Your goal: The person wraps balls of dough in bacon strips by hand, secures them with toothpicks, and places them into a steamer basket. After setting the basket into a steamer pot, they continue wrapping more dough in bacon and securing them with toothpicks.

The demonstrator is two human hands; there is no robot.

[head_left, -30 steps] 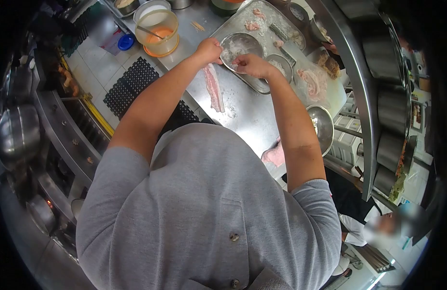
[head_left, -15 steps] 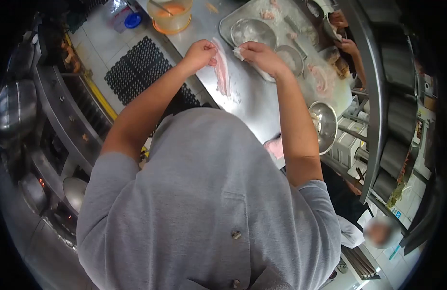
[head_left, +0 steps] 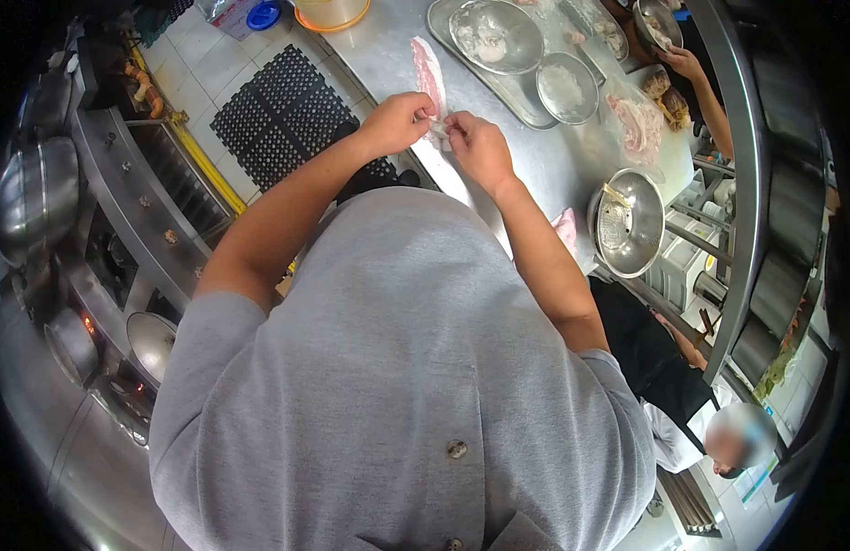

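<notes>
Hands meeting over steel surface (head_left: 544, 174): left hand (head_left: 397, 121) and right hand (head_left: 477, 147) close together, fingertips pinching near end of meat strip (head_left: 429, 75). Strip lying flat on surface, stretching away from hands toward metal tray (head_left: 507, 92). Tray carrying floured bowl (head_left: 495, 37) and smaller bowl (head_left: 566, 88). Round pan (head_left: 627, 222) sitting right of right forearm. Co-worker's hand (head_left: 686, 62) working at far edge.
</notes>
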